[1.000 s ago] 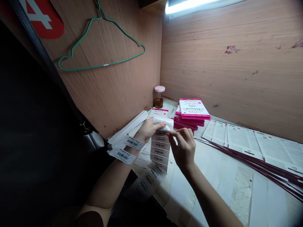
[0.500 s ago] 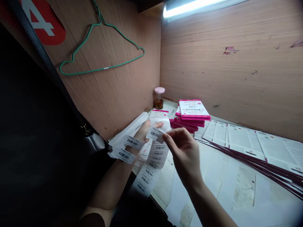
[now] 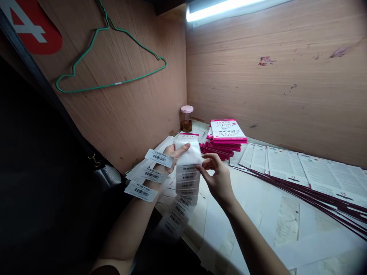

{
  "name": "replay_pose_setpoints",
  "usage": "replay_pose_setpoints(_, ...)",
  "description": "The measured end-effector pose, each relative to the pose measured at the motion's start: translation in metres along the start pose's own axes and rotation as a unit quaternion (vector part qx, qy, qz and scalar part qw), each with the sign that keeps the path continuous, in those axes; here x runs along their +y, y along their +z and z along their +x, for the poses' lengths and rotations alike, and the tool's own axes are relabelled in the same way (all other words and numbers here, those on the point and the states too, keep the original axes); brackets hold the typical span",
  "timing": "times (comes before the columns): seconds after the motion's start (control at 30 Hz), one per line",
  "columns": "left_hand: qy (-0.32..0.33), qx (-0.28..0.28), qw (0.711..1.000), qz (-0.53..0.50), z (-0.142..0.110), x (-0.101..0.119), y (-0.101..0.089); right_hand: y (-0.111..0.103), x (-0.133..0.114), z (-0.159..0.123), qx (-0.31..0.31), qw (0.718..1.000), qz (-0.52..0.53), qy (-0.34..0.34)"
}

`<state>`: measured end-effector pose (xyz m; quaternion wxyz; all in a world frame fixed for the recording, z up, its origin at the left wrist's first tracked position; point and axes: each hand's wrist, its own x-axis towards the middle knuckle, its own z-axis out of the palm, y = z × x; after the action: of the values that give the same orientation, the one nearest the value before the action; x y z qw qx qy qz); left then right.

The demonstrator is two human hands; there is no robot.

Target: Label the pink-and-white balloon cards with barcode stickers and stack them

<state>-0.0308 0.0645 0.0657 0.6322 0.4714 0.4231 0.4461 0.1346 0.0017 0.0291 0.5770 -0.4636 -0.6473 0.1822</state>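
My left hand grips a strip of barcode labels, thumb on the blank white backing at its top. The strip hangs down past the table edge, its lower end blurred. Three loose barcode labels are stuck along the back of my left hand and forearm. At the strip's right side, my right hand has thumb and forefinger pinched at the edge beside the top printed label. Behind the strip, a pink-and-white packet shows only its upper part.
A stack of pink-edged packets stands at the back, with a pink-lidded jar left of it. Fanned printed cards spread along the right. A green hanger hangs on the left wall. White paper sheets lie under my left arm.
The label that was in my right fingers is now on the back of my left hand, making three there. My right hand has returned to the strip's edge. The view has shifted slightly right.
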Motion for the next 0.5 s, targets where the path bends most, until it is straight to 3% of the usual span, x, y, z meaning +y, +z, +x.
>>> replay_pose_setpoints(0.13,-0.005,-0.033,0.999,0.019,-0.002,-0.002,-0.001,0.002,0.007,-0.001,0.021,0.997,-0.039,-0.064)
replay_pose_setpoints(0.23,0.027,-0.012,1.0,0.0,-0.001,-0.009,0.0,0.005,0.004,-0.003,0.057,0.985,-0.107,-0.119)
replay_pose_setpoints(0.37,0.021,-0.018,0.999,-0.022,0.001,-0.014,0.005,0.009,0.003,-0.007,0.098,0.962,-0.186,-0.175)
replay_pose_setpoints(0.5,0.03,-0.014,0.999,-0.015,0.002,-0.018,0.009,0.014,0.005,-0.008,0.103,0.944,-0.249,-0.19)
